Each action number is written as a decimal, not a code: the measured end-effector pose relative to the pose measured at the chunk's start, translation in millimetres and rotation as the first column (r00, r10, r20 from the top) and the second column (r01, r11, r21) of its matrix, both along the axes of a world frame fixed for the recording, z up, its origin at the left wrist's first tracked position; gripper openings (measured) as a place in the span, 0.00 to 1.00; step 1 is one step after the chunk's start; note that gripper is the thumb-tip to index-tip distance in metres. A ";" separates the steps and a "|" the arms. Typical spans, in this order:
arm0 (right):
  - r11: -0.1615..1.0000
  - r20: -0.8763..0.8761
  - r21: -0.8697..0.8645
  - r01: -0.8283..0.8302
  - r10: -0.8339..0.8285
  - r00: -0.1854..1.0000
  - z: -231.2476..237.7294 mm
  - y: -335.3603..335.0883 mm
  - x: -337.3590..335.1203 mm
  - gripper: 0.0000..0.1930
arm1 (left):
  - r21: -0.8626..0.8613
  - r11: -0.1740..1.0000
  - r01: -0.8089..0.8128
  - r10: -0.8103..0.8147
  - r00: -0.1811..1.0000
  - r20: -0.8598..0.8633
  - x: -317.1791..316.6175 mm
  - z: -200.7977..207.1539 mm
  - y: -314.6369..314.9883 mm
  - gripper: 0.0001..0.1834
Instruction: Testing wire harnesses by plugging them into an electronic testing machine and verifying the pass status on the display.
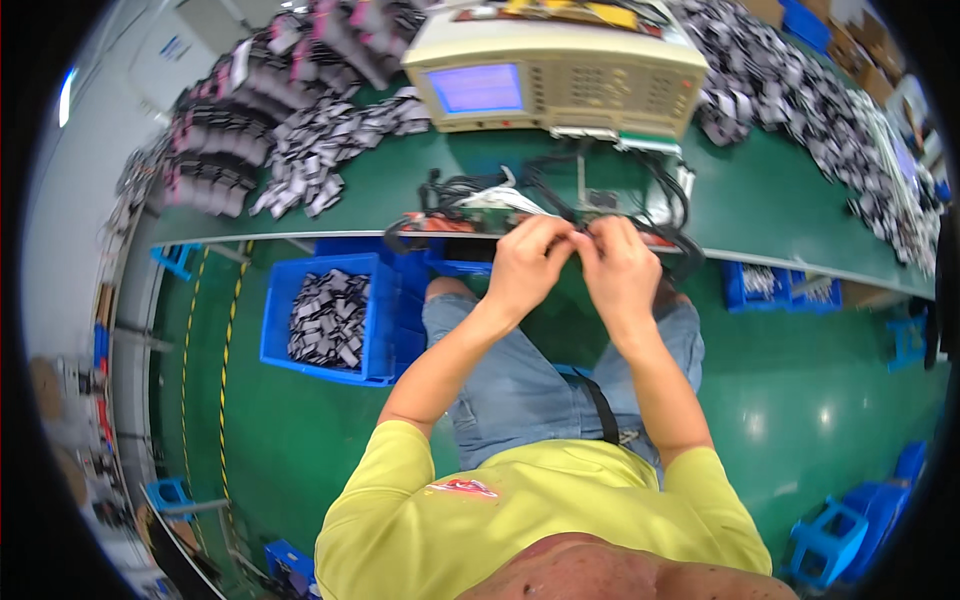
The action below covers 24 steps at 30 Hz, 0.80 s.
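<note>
My left hand (526,262) and my right hand (620,268) meet fingertip to fingertip at the near edge of the green table (480,150). Both are closed in a pinch; whatever lies between the fingers is too small and covered to name. Just beyond them, a black cable (548,186) runs down toward the fingertips. Bundled black cables (455,190) and a white strip (505,198) lie by the left hand. Near the right hand are a small metal fixture (600,198) and a thick black cable loop (684,205).
A beige bench instrument (560,75) with a lit screen stands behind the cables. Grey-and-black small parts (320,150) pile up at left, and more parts (790,95) at right. Under the table's left side sits a blue bin (375,330) of similar parts. Blue stools (828,540) stand lower right.
</note>
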State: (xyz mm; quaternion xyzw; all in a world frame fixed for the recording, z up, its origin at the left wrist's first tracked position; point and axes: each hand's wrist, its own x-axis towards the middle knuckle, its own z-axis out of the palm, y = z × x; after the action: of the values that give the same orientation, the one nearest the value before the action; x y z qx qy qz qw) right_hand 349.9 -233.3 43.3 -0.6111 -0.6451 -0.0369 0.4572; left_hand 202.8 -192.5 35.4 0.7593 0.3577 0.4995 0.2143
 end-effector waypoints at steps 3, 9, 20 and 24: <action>0.990 0.005 0.095 -0.101 0.101 0.995 6.1 -11.8 5.4 0.10 | 0.195 0.977 -0.090 0.098 0.995 -0.029 -39.6 36.4 9.3 0.06; 0.981 -0.074 -0.009 -0.191 0.190 0.979 10.1 -24.5 4.5 0.12 | 0.462 0.668 -0.583 0.712 0.681 -0.169 -215.4 45.4 122.8 0.21; 0.974 -0.052 -0.041 -0.224 0.222 0.974 -1.4 -18.9 7.6 0.13 | 0.100 0.352 -0.931 0.814 0.251 -0.524 -329.8 -37.6 184.7 0.51; 0.974 -0.056 -0.053 -0.222 0.219 0.974 -0.4 -17.7 5.1 0.14 | 0.059 0.449 -0.892 0.822 0.386 -0.420 -310.7 -38.3 205.0 0.51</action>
State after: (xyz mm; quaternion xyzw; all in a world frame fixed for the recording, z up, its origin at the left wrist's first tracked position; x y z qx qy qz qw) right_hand 355.1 -250.9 42.9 -0.5497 -0.6982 0.0485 0.4561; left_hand -108.0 12.6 -2.9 0.5235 0.7756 0.3422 -0.0849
